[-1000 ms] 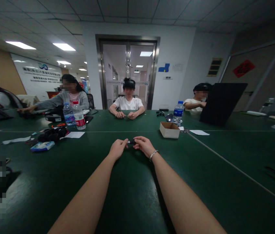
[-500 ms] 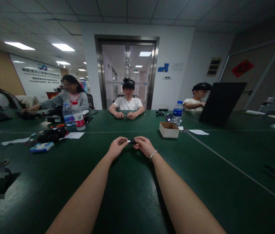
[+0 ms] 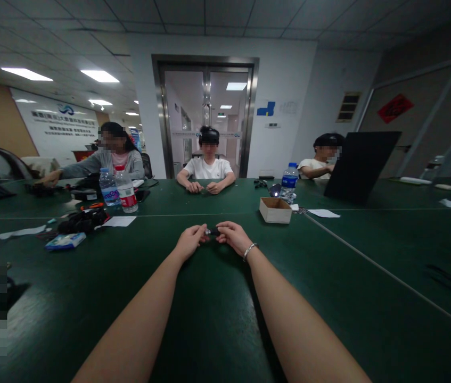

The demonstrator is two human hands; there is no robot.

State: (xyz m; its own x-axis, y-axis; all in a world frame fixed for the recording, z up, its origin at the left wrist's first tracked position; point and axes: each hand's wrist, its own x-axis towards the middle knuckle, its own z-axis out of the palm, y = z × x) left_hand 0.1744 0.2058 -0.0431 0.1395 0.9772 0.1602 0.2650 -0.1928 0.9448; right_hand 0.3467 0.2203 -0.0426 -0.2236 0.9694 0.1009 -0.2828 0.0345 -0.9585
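A small black piece with a silver end (image 3: 212,232) is held between my two hands just above the dark green table (image 3: 209,308). My left hand (image 3: 190,242) is closed, its thumb and fingertips pinching the silver end. At the black end, the thumb and fingers of my right hand (image 3: 234,237) grip it from the right. The piece is too small and partly covered by fingertips, so its exact kind does not show. A silver bracelet (image 3: 249,251) circles my right wrist.
An open cardboard box (image 3: 275,211) stands beyond my right hand, near a blue-capped bottle (image 3: 289,181). To the left are two bottles, a black bundle (image 3: 82,221), a blue-white packet (image 3: 65,241) and papers. Several people sit around the table; a black panel (image 3: 363,167) stands at right.
The silver end now sits closer to my left fingertips, and its outline looks slightly different. Both hands still hold the piece. The whole view has shifted slightly.
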